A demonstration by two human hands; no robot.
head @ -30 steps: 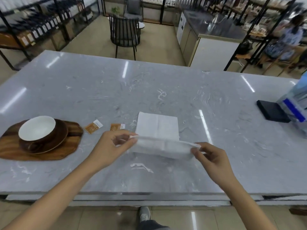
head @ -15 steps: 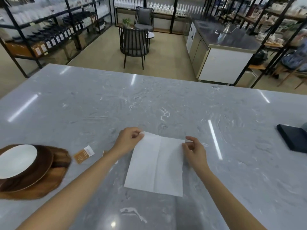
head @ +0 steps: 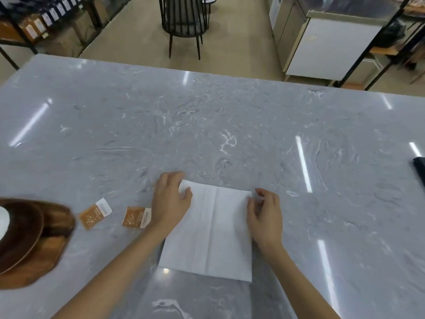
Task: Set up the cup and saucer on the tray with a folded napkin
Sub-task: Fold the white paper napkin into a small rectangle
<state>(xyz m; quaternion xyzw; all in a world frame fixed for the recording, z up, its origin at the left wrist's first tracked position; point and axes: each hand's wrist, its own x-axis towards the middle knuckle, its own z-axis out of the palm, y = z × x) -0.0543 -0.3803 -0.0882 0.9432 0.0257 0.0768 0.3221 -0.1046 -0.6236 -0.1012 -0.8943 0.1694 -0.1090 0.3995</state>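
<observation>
A white napkin point(head: 207, 233) lies flat on the grey marble table point(head: 230, 134) in front of me, with a crease down its middle. My left hand point(head: 171, 203) pinches its far left corner, thumb on top. Fingers curled, my right hand point(head: 264, 212) holds the far right corner. At the left edge sits a wooden tray point(head: 48, 249) carrying a dark brown saucer point(head: 23, 229). Only a sliver of the white cup point(head: 3, 223) on the saucer shows; the rest is cut off by the frame.
Two orange sachets point(head: 95, 212) point(head: 136, 217) lie between the tray and the napkin. A black flat object point(head: 419, 171) sits at the right edge. Beyond the table stand a black chair point(head: 184, 21), a counter point(head: 326, 42) and shelves.
Both hands carried the napkin's lifted near edge over to the far side and laid it down. The napkin now lies flat with my hands at its far corners.
</observation>
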